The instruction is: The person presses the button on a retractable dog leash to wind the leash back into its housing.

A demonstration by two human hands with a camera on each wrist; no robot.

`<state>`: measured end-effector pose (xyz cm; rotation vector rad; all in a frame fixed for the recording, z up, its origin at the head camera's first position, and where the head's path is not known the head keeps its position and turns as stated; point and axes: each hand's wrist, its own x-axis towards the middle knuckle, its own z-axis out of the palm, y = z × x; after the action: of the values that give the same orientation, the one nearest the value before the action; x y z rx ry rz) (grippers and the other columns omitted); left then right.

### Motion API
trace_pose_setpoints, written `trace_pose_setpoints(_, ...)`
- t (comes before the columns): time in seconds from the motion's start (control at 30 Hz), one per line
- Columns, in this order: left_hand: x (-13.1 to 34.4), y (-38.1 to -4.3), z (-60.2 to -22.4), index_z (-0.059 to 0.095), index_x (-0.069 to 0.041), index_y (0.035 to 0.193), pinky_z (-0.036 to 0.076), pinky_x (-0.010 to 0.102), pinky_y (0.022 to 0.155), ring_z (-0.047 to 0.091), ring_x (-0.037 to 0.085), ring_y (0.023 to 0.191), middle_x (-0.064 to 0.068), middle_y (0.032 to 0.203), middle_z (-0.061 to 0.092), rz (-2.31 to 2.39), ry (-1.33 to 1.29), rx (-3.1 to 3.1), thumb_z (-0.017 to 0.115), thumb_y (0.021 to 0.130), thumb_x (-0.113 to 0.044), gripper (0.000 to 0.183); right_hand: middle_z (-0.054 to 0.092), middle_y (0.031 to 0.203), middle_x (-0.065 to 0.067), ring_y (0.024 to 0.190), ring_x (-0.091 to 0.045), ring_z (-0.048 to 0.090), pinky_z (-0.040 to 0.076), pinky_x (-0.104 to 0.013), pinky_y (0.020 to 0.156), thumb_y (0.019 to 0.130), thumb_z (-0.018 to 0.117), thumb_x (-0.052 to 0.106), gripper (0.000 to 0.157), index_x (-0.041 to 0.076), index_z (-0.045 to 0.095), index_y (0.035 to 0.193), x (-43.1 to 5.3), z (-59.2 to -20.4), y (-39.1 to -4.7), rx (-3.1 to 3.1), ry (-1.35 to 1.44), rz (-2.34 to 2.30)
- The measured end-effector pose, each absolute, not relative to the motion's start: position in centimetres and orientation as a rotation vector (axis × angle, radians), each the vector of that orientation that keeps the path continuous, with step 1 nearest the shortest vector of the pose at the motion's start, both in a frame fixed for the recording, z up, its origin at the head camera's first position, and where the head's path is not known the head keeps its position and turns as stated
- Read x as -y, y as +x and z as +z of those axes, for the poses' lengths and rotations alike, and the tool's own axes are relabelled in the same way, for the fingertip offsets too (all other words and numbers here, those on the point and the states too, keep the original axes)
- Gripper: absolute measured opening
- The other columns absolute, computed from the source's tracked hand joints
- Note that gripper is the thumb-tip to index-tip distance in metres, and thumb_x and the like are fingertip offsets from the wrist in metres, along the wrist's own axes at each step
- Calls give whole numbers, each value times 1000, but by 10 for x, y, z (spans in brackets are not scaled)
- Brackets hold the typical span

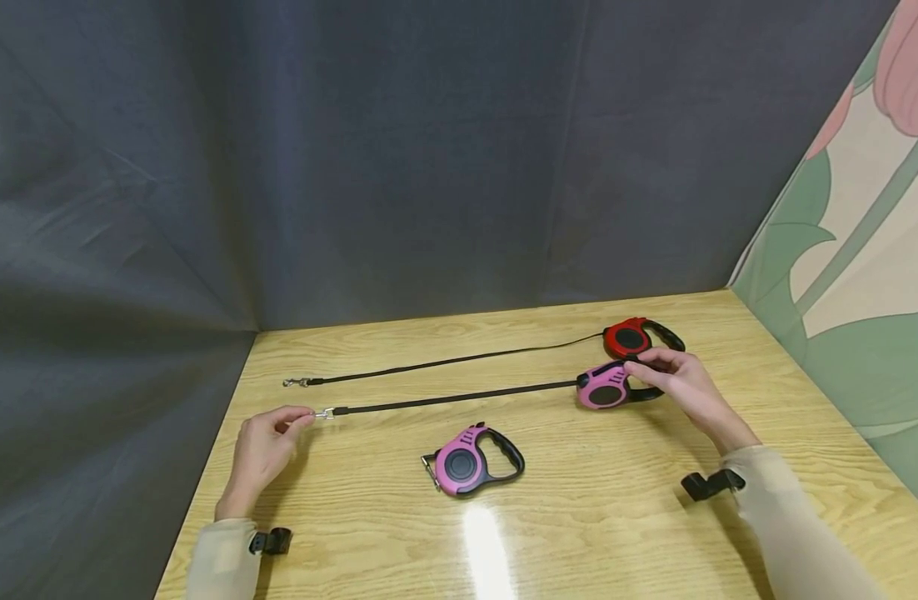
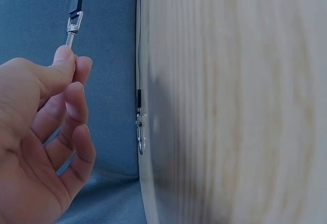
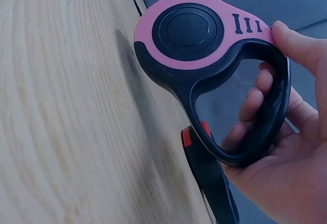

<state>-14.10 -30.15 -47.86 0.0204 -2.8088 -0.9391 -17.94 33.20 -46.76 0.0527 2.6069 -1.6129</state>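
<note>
My right hand point(image 1: 676, 385) grips the black handle of a pink retractable dog leash point(image 3: 148, 27), its thumb on the upper edge of the casing. The black strap point(image 1: 459, 397) runs out taut to the left. At its far end my left hand point(image 1: 267, 446) pinches the silver snap hook point(image 2: 73, 27) between thumb and forefinger, the other fingers loosely bent. Behind this leash lies a red retractable leash point(image 1: 627, 337) with its cord point(image 1: 459, 360) drawn out leftward to a metal hook point(image 2: 140, 132). A second pink leash point(image 1: 460, 463) lies nearer me, its hook close against the casing.
The wooden table point(image 1: 579, 533) meets a dark grey cloth point(image 1: 414, 167) at the back and left. On the right stands a panel point(image 1: 841, 275) with a tulip pattern. A black wrist mount point(image 1: 271, 542) sits on each sleeve.
</note>
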Motion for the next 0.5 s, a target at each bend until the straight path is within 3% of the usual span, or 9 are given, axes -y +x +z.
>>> trace_pose_setpoints(0.17,301,-141,-479,84,-11,112,43,26,56,57,6,65,10,93,81,-934,20,2806,77,100,-22,18,67,102,25,99,-2,58,47,-22,85,101,75,41,34,10,71,116,-330,-467,-179,-2613,47,-1608)
trace_pose_setpoints(0.5,300,-142,-480,84,-11,112,42,26,57,57,10,67,11,101,82,-920,-13,2833,76,101,-20,17,67,102,25,100,-2,56,47,-22,85,100,76,40,34,10,72,116,-325,-464,-178,-2608,41,-1618)
